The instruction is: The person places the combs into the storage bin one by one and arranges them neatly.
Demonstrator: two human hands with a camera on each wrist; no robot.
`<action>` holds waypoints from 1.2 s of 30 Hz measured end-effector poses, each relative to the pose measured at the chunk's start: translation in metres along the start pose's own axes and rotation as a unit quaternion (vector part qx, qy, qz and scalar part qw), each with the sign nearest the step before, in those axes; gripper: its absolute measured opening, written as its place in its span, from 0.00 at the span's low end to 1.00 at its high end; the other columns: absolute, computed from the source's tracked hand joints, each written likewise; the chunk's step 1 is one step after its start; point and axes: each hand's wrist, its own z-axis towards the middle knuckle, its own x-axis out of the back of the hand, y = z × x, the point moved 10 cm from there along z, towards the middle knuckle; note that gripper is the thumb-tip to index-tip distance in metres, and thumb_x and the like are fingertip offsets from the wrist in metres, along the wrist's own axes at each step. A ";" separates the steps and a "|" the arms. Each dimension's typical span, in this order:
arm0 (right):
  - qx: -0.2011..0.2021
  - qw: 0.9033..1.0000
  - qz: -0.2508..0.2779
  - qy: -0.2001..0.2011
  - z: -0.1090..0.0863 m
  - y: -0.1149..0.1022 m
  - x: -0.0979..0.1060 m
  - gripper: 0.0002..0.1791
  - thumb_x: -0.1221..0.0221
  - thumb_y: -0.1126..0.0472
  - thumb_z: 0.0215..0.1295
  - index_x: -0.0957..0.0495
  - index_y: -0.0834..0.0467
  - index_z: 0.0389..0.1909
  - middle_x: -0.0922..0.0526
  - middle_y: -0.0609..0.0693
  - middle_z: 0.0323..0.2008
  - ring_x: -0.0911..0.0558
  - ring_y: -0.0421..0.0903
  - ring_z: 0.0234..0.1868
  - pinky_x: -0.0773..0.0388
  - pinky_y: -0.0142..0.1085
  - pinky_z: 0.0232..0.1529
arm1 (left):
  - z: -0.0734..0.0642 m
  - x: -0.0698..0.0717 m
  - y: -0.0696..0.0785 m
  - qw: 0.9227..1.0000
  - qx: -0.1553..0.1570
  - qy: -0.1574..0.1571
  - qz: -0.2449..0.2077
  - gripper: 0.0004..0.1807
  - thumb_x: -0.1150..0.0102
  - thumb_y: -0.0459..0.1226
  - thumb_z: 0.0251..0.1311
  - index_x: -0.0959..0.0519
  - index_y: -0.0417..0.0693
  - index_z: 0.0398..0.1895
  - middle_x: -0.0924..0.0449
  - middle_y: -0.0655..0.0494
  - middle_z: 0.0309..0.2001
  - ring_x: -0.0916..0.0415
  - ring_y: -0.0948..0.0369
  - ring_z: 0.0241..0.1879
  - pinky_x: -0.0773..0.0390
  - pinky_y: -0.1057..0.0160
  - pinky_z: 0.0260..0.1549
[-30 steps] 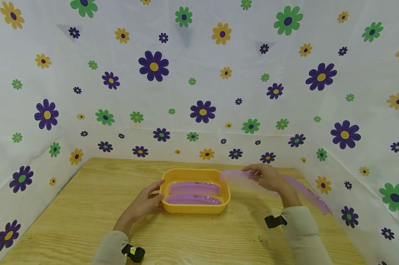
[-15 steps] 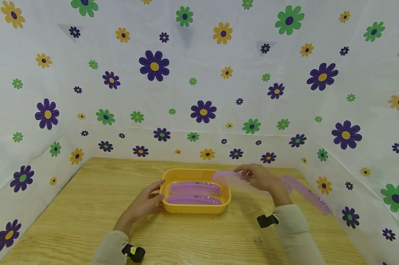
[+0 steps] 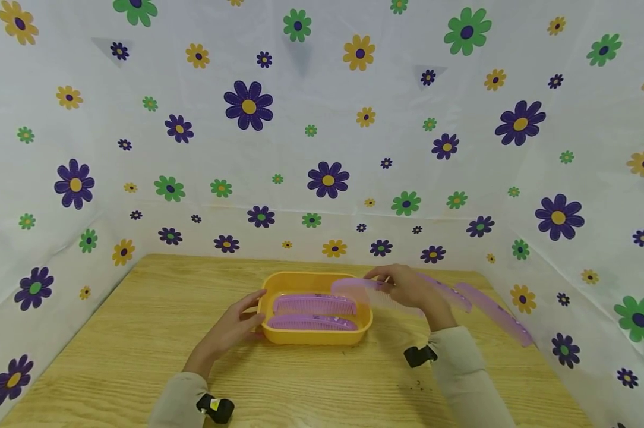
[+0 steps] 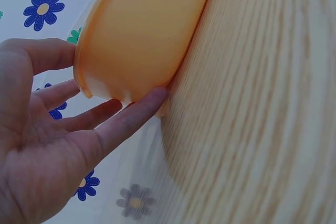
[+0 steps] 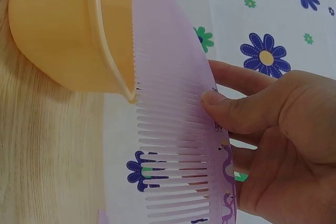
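Note:
A yellow plastic basin (image 3: 316,339) stands mid-table with two purple combs inside, a rear comb (image 3: 314,303) and a front comb (image 3: 311,323). My left hand (image 3: 228,330) touches the basin's left end, its fingers extended along the outer wall (image 4: 142,30) in the left wrist view. My right hand (image 3: 407,288) pinches a translucent purple comb (image 5: 173,66) by its spine, between thumb and fingers. That comb's far end hangs over the basin's right rim, teeth toward the basin in the right wrist view.
Two more purple combs lie at the table's right: one comb (image 3: 452,294) partly behind my right hand, another comb (image 3: 495,315) near the right edge. A white flower-patterned cloth (image 3: 279,148) encloses the wood-grain table (image 3: 300,386) at the back and sides.
My right hand has moved left with its comb, whose end now reaches over the basin. A comb behind that hand has come into view. The left hand and basin stay put.

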 end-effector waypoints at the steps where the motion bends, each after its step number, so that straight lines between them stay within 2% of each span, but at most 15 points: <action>1: 0.000 1.000 0.002 -0.002 0.001 -0.001 -0.001 0.19 0.46 0.75 0.71 0.16 0.58 0.56 0.15 0.57 0.43 0.21 0.46 0.38 0.17 0.35 0.38 | 0.000 0.000 0.000 1.000 0.001 0.001 0.001 0.34 0.52 0.33 0.78 0.48 0.43 0.82 0.46 0.30 0.77 0.34 0.32 0.71 0.13 0.48 0.54; 20: 0.001 1.000 0.001 -0.014 0.019 -0.018 -0.023 0.22 0.47 0.78 0.69 0.15 0.57 0.55 0.15 0.55 0.44 0.20 0.46 0.41 0.14 0.39 0.47 | 0.000 0.001 -0.002 1.000 0.003 0.006 0.003 0.34 0.51 0.33 0.78 0.49 0.44 0.83 0.47 0.29 0.78 0.35 0.31 0.72 0.13 0.48 0.54; 28: 0.039 0.999 -0.011 -0.010 0.025 -0.032 -0.029 0.23 0.46 0.80 0.64 0.14 0.60 0.53 0.14 0.56 0.41 0.19 0.47 0.41 0.15 0.43 0.49 | 0.001 0.002 -0.001 1.000 0.002 0.007 0.009 0.35 0.51 0.34 0.78 0.49 0.44 0.83 0.47 0.29 0.78 0.36 0.31 0.72 0.13 0.48 0.54; 36: 0.051 0.999 0.002 -0.017 0.029 -0.041 -0.036 0.23 0.46 0.80 0.64 0.14 0.61 0.53 0.14 0.56 0.43 0.20 0.47 0.41 0.15 0.41 0.49 | 0.000 0.001 -0.001 1.000 -0.002 0.002 0.000 0.35 0.52 0.33 0.78 0.50 0.43 0.83 0.47 0.29 0.78 0.36 0.30 0.73 0.13 0.48 0.54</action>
